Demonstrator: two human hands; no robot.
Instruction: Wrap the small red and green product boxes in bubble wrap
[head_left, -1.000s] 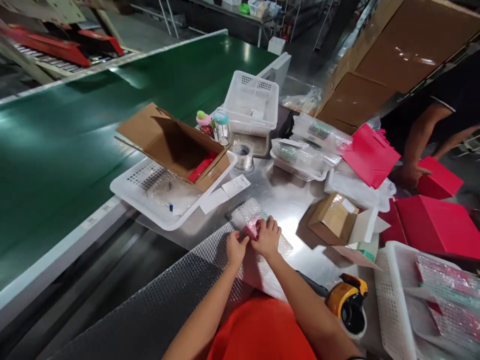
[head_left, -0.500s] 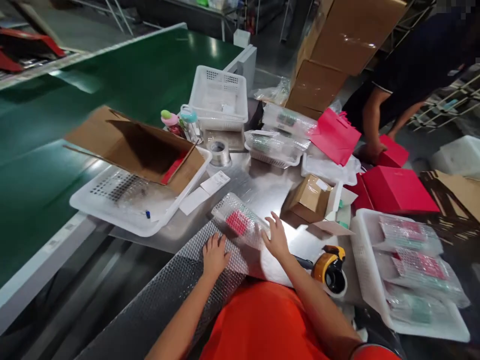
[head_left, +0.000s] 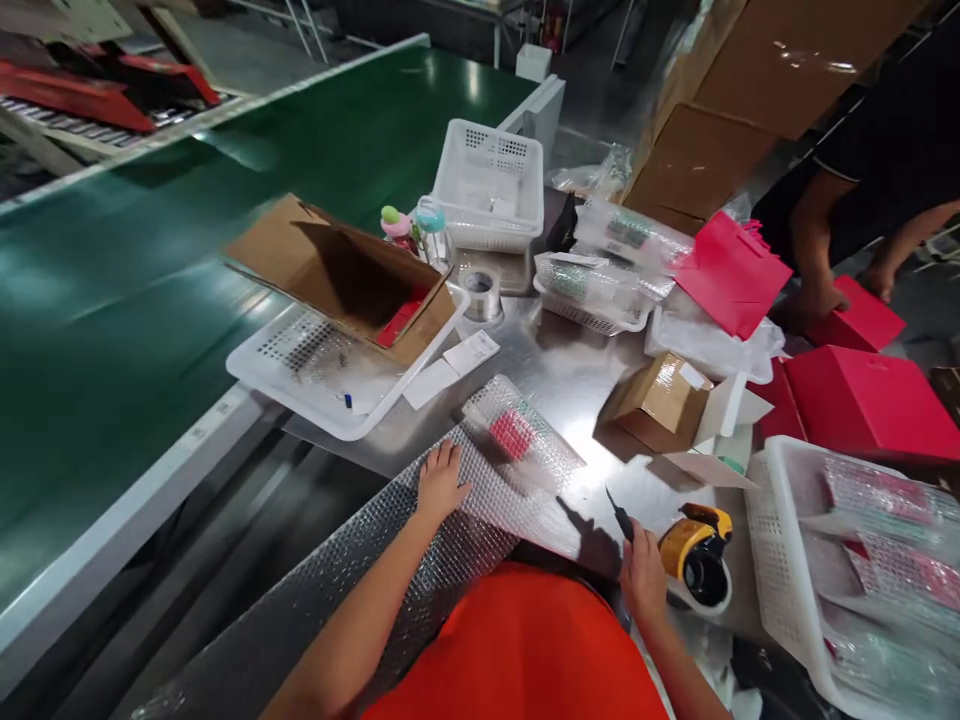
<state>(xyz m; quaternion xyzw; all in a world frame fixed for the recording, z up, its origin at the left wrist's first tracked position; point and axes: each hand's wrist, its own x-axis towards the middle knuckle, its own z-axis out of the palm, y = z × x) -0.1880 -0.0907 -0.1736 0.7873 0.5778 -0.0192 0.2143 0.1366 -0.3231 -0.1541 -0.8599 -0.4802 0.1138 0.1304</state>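
My left hand (head_left: 440, 482) lies with spread fingers on a sheet of bubble wrap (head_left: 420, 560), which runs from the table down to the lower left. Just ahead of it, a bubble-wrapped package (head_left: 521, 432) with a red patch rests on the sheet's far end. My right hand (head_left: 643, 572) is closed around the black handle of a knife (head_left: 621, 515). Its thin, pointed blade is raised above the metal table, apart from the wrap. Right of that hand stands a yellow and black tape dispenser (head_left: 696, 555).
A white basket (head_left: 776, 560) of wrapped packages stands at right. Beyond are a small brown box (head_left: 660, 400) and red boxes (head_left: 874, 405). At left, an open carton (head_left: 337, 270) rests on a white tray (head_left: 315, 425) beside a green conveyor (head_left: 172, 290). Another person's hands (head_left: 829, 300) touch a red box.
My right hand has left the wrapped package, moved towards me and right, and picked up the knife. My left hand stays on the bubble wrap. The whole view has shifted.
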